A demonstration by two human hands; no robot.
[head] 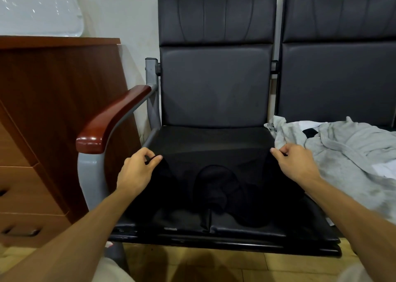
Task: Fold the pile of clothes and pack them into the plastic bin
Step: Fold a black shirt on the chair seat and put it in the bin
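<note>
Seat of the black chair [257, 226] serves as the folding surface, and the black garment [214, 159] lies spread over it. The left hand [137, 170] pinches the cloth between thumb and curled fingers [157, 158] above the seat's left side. The right hand [295, 164] does the same with its fingers [276, 151] above the right side. Holding two far-apart points probably keeps the edge taut and level, so the cloth can be laid flat or turned over in one fold.

The held edge runs straight across the seat from left to right. From it the cloth falls towards the seat's front edge, so its long axis seems to run from back to front. A rounded opening sits midway between the hands and faces the person. Black on black hides the rest of the outline, so I cannot tell what kind of garment it is.

The pile of grey clothes [342, 149] waits just right of the seat on the neighbouring chair, within easy reach. No plastic bin is in view.
</note>
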